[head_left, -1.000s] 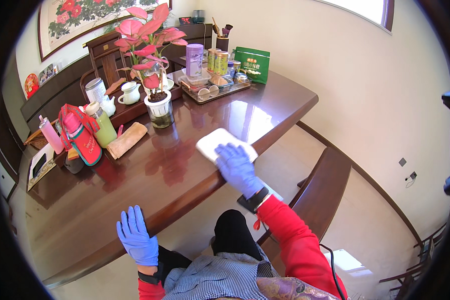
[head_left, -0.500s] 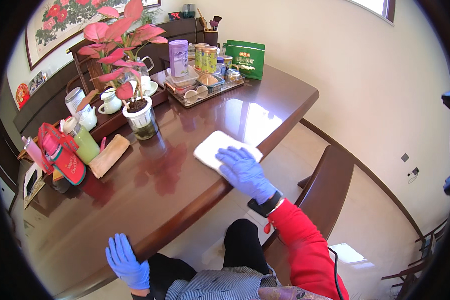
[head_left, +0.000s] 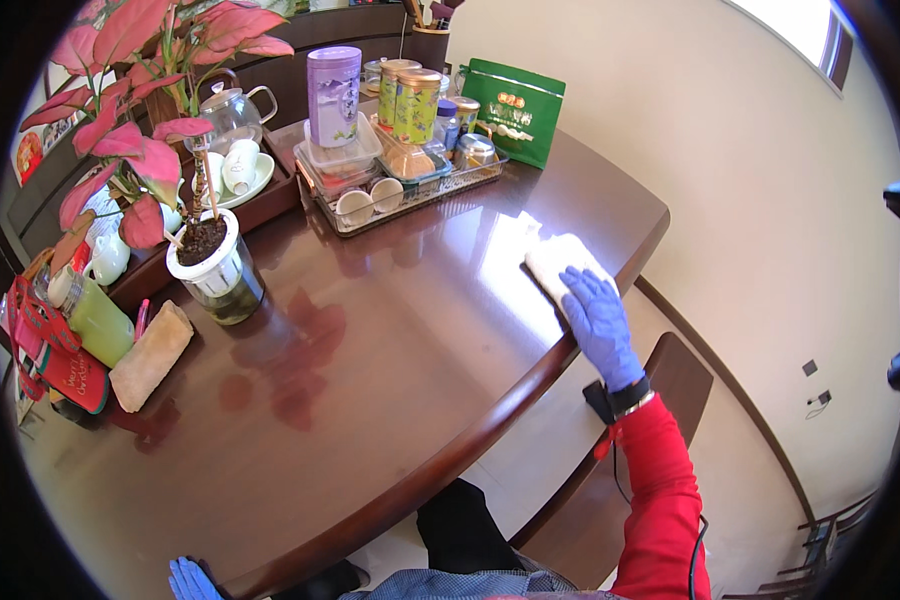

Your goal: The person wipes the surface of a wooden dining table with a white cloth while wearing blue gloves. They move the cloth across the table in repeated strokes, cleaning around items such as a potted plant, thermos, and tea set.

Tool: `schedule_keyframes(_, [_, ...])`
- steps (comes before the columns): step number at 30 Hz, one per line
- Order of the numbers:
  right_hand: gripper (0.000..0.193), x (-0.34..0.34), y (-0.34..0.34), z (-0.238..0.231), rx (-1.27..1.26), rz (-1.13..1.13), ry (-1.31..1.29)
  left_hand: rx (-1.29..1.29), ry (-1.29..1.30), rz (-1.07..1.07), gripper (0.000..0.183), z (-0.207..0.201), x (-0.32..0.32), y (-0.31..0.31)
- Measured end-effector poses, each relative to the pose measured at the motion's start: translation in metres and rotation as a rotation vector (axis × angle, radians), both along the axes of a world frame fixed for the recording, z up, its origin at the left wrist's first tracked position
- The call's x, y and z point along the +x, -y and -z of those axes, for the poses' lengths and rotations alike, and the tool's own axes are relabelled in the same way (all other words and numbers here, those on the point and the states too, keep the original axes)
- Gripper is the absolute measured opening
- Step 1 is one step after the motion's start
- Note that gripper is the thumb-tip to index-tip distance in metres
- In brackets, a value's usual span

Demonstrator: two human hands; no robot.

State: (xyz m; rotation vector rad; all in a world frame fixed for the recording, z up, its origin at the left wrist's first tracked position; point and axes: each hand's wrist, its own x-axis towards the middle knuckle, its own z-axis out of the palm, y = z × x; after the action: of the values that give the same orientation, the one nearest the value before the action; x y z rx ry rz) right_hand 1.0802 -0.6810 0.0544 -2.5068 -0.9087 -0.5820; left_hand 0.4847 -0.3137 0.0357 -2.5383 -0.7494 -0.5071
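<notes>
Pressing white cloth (head_left: 565, 262) to bench (head_left: 400, 390) at right with outstretched fingers (head_left: 581, 287) of right hand (head_left: 600, 322), outstretched too on left hand (head_left: 192, 580) | Done: cannot tell | Probably unreached: beneath tray (head_left: 440, 200)

The blue-gloved right grip (head_left: 600, 325) lies over a white cloth (head_left: 562, 258) on the brown tabletop (head_left: 410, 380); the left grip (head_left: 192, 580) rests at its near edge.

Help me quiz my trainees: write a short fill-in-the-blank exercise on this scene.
The right hand rests on a cloth coloured ____.
In the picture, the pink-leaved plant stands to the ____ of the tray.
The pouch standing near the tray is coloured ____.

Missing words: white; left; green.
</notes>
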Motion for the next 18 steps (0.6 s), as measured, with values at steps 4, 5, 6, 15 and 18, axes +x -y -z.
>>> schedule_keyframes(4, [0.042, -0.037, -0.002, -0.005, -0.016, -0.089, -0.013, 0.048, 0.096, 0.063, 0.063, -0.003, 0.006, 0.006])
schedule_keyframes(5, [0.042, -0.047, -0.003, -0.008, -0.026, -0.118, -0.031, 0.099, 0.15, 0.106, 0.063, -0.003, 0.009, 0.008])
schedule_keyframes(6, [0.042, -0.056, -0.005, -0.009, -0.036, -0.153, -0.033, 0.138, 0.167, 0.106, 0.058, -0.002, 0.009, 0.013])
schedule_keyframes(15, [0.044, -0.065, -0.033, -0.012, -0.106, -0.426, 0.021, 0.042, 0.262, -0.031, 0.067, 0.03, -0.004, 0.014])
schedule_keyframes(18, [0.045, -0.022, -0.017, -0.003, -0.101, -0.318, 0.019, 0.011, 0.263, -0.061, 0.072, 0.031, -0.003, 0.017])
